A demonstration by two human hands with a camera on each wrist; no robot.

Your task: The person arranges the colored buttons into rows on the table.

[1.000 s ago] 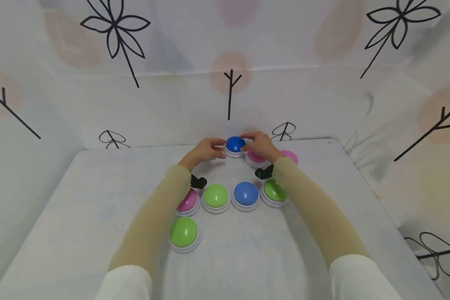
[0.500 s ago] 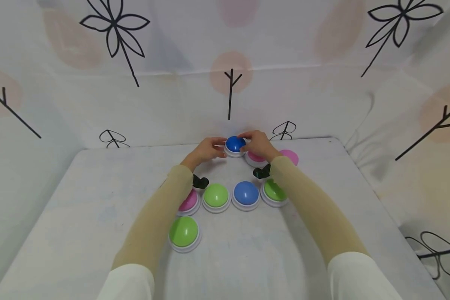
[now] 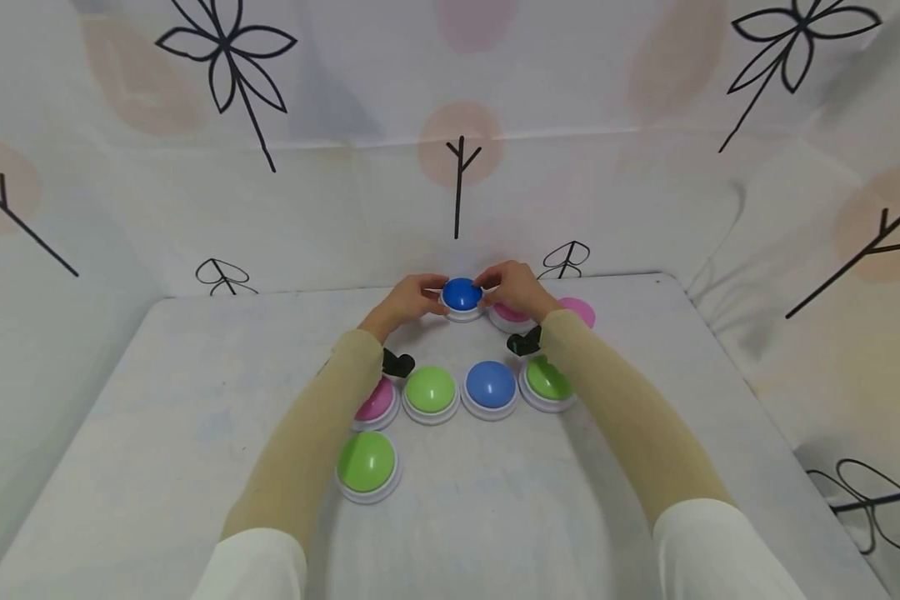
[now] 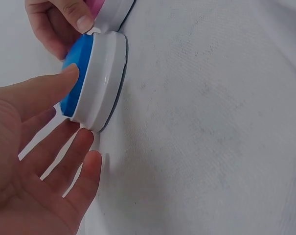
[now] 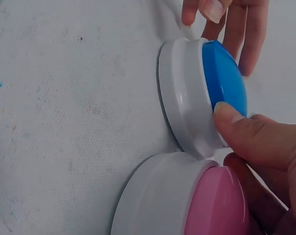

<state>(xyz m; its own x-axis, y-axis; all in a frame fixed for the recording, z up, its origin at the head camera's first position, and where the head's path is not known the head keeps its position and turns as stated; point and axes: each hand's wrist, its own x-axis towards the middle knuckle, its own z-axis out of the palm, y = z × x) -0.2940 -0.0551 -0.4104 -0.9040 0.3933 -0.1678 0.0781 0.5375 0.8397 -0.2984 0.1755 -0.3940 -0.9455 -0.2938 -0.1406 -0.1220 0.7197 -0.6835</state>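
Observation:
A blue dome push button (image 3: 462, 295) with a white round base stands near the back wall, between both hands. My right hand (image 3: 517, 290) grips it, thumb on the blue dome in the right wrist view and other fingers behind it. My left hand (image 4: 35, 161) is spread at its left side. In the left wrist view the left thumb overlaps the dome and the fingertips lie right at the base's edge. Close by on the right, a pink button (image 5: 218, 205) has its base against the blue one's; my right hand partly covers it in the head view.
Nearer me is a row of buttons: pink (image 3: 375, 402), green (image 3: 431, 392), blue (image 3: 491, 386) and green (image 3: 546, 382). Another green button (image 3: 366, 463) sits in front at left. A further pink button (image 3: 577, 312) is half hidden by the right sleeve. Patterned cloth (image 3: 360, 200) hangs behind.
The far blue button has shifted slightly left and toward me, closer to the left hand, with the right hand's fingers following it. The other buttons have stayed in place.

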